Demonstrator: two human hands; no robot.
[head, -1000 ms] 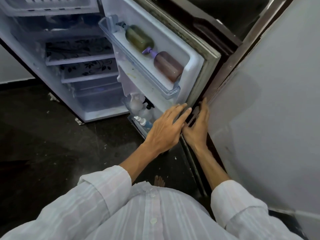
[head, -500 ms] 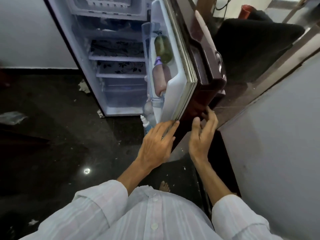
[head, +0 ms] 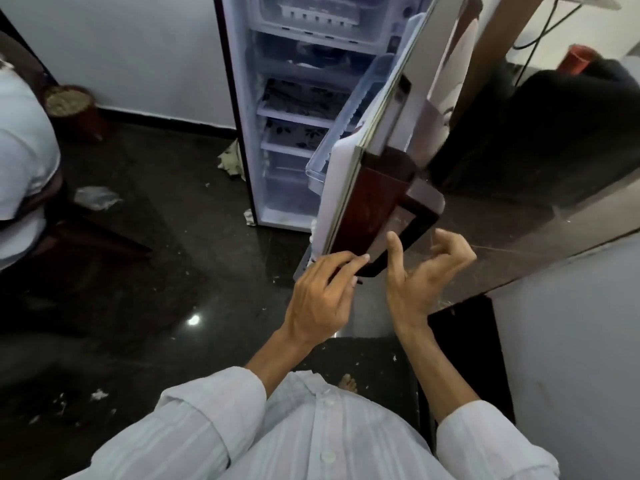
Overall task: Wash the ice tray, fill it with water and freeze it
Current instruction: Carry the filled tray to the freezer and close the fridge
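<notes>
The fridge (head: 294, 140) stands open, and a white ice tray (head: 311, 13) sits in the freezer compartment at its top. The maroon fridge door (head: 367, 209) is swung partway round, its outer face towards me. My left hand (head: 322, 296) rests on the door's lower edge, the index finger lying along it. My right hand (head: 422, 275) is at the door's outer lower corner. Its index finger points up against the dark trim, the other fingers are loosely curled, and it holds nothing.
Another person in white (head: 20, 150) sits at the far left beside a brown pot (head: 69, 105). Paper scraps lie on the dark glossy floor (head: 156, 271). A brown counter (head: 519, 230) with a black bag (head: 571, 133) stands right of the door. My bare foot (head: 348, 382) is below.
The door has swung from wide open towards the fridge, so its shelf bottles are out of sight. Both hands followed its lower edge, and the right hand's fingers have curled.
</notes>
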